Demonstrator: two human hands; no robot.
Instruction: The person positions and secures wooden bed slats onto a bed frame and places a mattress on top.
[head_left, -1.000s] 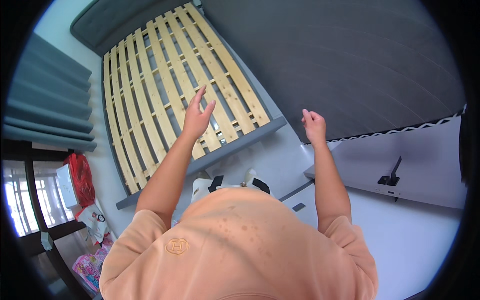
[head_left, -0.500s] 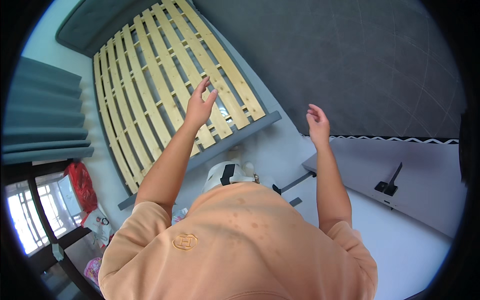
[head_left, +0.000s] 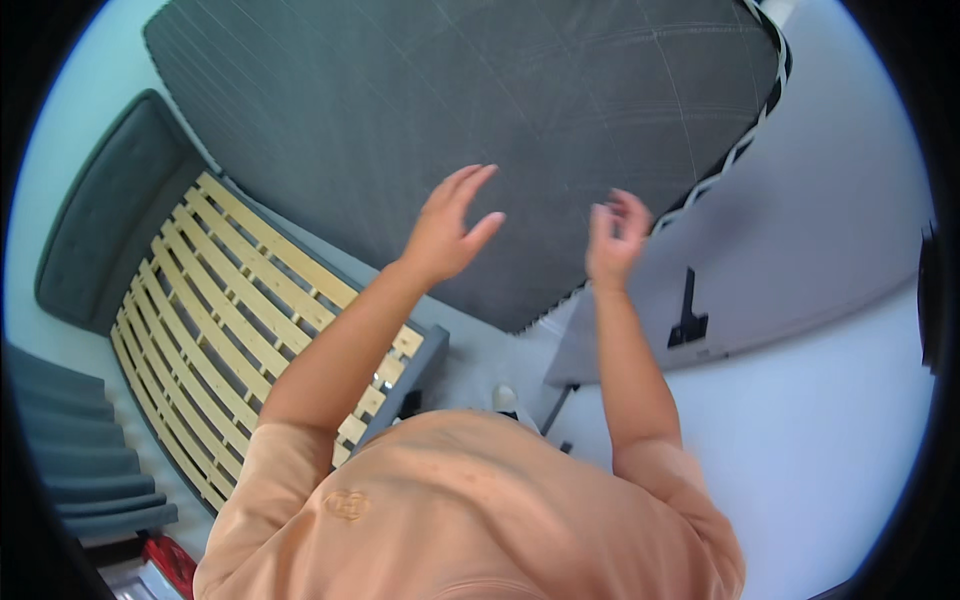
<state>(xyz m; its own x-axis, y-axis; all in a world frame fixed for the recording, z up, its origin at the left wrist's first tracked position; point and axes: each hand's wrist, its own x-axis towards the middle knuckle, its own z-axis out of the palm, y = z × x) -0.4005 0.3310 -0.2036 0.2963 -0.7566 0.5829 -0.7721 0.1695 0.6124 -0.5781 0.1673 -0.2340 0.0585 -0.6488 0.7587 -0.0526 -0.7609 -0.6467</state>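
My left hand (head_left: 453, 226) is raised with its fingers stretched and the thumb apart, holding nothing. My right hand (head_left: 616, 238) is up as well, its fingers loosely bent, apart and a little blurred, with nothing in them. Beyond both hands a large dark grey mattress (head_left: 430, 90) fills the far side, with stitched lines across its face and a pale zigzag trim along its right edge. Whether either hand touches it I cannot tell. To the left is a bed frame with pale wooden slats (head_left: 215, 330), partly covered by my left forearm.
A grey padded headboard (head_left: 120, 210) rises at the frame's far left end. Grey-blue curtains (head_left: 70, 440) hang at the left, with a red bag (head_left: 170, 565) below. A pale door (head_left: 630, 345) with a black handle (head_left: 688, 315) stands at the right.
My view has turned toward the mattress, so the bed frame now lies farther left and lower. My hands have come closer together, now in front of the mattress.
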